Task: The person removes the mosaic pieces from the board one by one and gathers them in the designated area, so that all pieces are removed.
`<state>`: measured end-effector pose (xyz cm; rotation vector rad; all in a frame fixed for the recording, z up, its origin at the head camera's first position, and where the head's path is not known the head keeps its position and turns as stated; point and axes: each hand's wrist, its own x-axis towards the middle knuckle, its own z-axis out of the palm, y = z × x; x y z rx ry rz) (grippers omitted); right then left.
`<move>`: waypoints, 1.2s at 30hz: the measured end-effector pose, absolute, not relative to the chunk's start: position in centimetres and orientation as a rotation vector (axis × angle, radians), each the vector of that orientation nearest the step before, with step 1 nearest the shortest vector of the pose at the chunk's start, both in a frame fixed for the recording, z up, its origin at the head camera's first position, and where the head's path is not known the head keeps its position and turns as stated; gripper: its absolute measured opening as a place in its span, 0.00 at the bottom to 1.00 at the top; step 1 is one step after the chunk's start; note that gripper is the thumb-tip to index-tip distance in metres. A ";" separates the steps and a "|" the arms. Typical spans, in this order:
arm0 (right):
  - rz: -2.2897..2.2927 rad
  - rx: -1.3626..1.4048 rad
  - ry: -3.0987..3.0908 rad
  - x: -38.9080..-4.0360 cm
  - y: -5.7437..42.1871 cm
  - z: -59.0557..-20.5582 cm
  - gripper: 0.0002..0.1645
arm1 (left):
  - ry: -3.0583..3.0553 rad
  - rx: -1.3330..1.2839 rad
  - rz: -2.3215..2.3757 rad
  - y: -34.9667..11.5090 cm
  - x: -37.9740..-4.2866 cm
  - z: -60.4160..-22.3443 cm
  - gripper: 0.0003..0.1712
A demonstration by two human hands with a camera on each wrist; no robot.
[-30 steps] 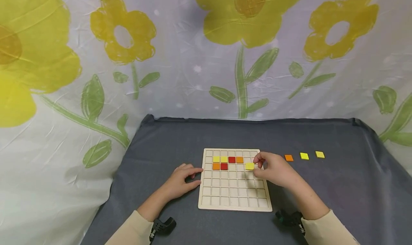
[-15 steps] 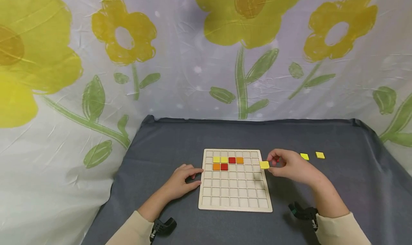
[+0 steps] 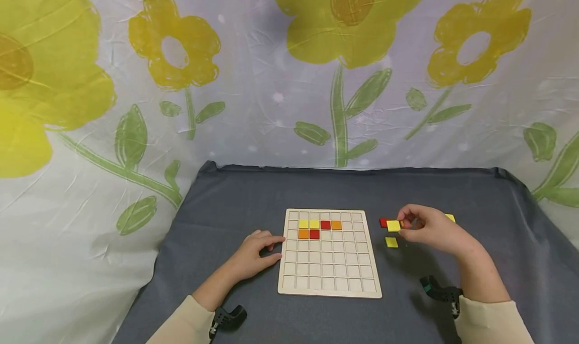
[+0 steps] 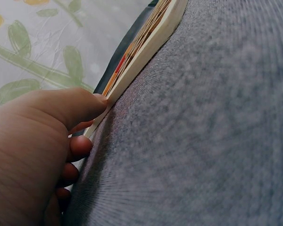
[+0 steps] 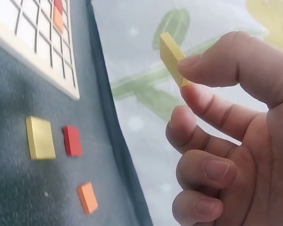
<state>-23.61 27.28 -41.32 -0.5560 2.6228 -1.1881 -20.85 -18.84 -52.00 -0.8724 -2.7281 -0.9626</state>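
Observation:
My right hand [image 3: 429, 227] pinches a yellow square tile [image 3: 393, 226] between thumb and forefinger, above the cloth to the right of the board. In the right wrist view the held tile [image 5: 172, 59] is tilted, and the other fingers curl below it. At the left edge of the wooden grid board [image 3: 329, 285], my left hand [image 3: 249, 253] rests its thumb and fingertips. In the left wrist view, the thumb [image 4: 92, 104] lies against the board's pale side [image 4: 146, 54]. Yellow, red and orange tiles, among them a red tile [image 3: 325, 225], fill several cells in two upper rows.
Loose on the dark cloth [image 3: 253, 193] right of the board lie a yellow tile [image 3: 391, 242], a red tile [image 3: 383, 222], an orange tile [image 5: 87, 197] and a farther yellow tile [image 3: 450, 217], partly behind the right hand. A flower-printed curtain [image 3: 253, 83] stands behind.
My right hand has moved right, off the board, carrying the yellow tile. A red and a yellow tile beside the board have come into view. My left hand has stayed put.

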 end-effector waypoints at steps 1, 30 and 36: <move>-1.188 -0.549 2.620 -23.6 27.5 -41.3 0.15 | -2.728 -0.874 -0.960 -18.8 -20.9 -52.1 0.19; -1.201 -0.479 2.433 -26.0 33.0 -46.8 0.17 | -2.714 -0.874 -0.970 -18.9 -21.0 -52.2 0.19; -1.093 -0.416 2.526 -26.0 32.8 -47.6 0.17 | -2.715 -0.875 -0.972 -18.8 -21.0 -52.2 0.19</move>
